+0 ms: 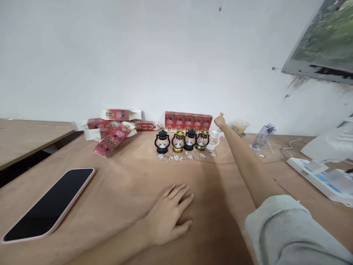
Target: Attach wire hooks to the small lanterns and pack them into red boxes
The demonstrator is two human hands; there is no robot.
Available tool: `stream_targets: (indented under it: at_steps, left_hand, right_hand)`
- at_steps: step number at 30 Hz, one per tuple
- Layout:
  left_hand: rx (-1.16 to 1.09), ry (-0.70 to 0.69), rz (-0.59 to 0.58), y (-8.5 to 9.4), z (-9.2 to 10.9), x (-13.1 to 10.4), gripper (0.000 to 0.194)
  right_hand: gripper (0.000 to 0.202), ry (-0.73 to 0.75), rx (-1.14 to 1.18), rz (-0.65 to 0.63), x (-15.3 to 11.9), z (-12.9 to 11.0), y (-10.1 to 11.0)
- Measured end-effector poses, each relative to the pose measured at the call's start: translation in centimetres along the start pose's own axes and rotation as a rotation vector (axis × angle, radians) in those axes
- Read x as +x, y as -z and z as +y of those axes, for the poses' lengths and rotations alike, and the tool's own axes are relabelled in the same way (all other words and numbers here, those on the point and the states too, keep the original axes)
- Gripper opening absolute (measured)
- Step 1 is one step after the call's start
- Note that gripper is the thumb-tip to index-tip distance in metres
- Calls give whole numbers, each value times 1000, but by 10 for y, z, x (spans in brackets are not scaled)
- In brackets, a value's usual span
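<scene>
My left hand (168,215) lies palm down on the wooden table, fingers spread and holding nothing. Reaching far forward, my right hand (220,120) is near the right end of a row of upright red boxes (189,122) by the wall. Its fingers look curled; anything inside them is hidden. In front of the boxes stand several small lanterns: a black one (162,141) at the left, black-and-gold ones (178,141), and a white one (213,140) closest to my right arm. Small white tags (176,157) lie before them.
Opened red cartons (114,138) are heaped at the back left. A phone (51,204) lies at the front left. At the right are a lidded drink cup (239,127), a tilted plastic bottle (262,137) and a white power strip (317,178) with plugs and cables.
</scene>
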State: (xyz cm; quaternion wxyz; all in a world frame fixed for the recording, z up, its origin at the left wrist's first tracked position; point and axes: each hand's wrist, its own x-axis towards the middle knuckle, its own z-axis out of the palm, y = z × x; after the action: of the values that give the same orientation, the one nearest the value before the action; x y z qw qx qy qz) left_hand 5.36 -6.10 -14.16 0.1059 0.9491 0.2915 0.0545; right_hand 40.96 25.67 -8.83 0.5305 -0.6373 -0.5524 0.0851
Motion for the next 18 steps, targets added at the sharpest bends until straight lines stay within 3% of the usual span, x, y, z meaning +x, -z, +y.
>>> stream_targets:
  at_steps: [5, 12, 15, 18]
  left_hand:
    - [18, 0, -35, 2, -1, 1, 61]
    - [4, -46, -77, -4, -9, 3, 61]
    - [-2, -47, -92, -5, -10, 4, 62]
    - [-2, -44, -95, -6, -11, 4, 62]
  right_hand:
    - [47, -117, 124, 116, -41, 19, 34]
    - [39, -107, 310, -166, -119, 31, 33]
    - [34, -76, 356, -252, -130, 25, 27]
    - [35, -51, 384, -245, -133, 20, 24]
